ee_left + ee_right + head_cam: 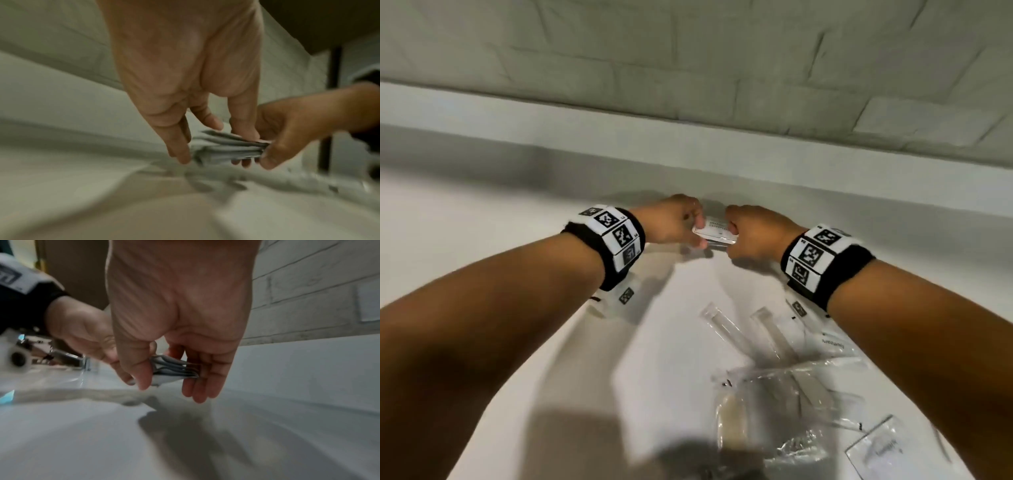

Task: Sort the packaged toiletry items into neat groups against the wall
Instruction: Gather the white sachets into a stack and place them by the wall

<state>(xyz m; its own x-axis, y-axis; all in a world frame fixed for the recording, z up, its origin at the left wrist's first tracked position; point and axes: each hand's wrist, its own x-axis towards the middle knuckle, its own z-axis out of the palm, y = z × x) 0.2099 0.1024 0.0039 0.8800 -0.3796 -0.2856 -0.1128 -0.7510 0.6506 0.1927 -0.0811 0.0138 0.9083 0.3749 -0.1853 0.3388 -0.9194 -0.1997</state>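
A small stack of flat white packets (715, 232) hangs just above the white counter (482, 219), close to the wall. My left hand (697, 229) pinches its left end and my right hand (732, 236) pinches its right end. In the left wrist view the stack of packets (226, 149) sits between my left hand's thumb and fingers (180, 152), with my right hand (287, 133) curled round the far end. From the right wrist, the layered packet edges (174, 369) show between thumb and fingers, and my left hand (82, 331) is behind them.
Nearer to me on the counter lie two long clear-wrapped items (726, 329) (774, 335), a crumpled clear bag (808, 387), a beige wrapped item (732, 421) and a flat white packet (876, 445). A low ledge (585, 137) runs under the tiled wall (688, 51).
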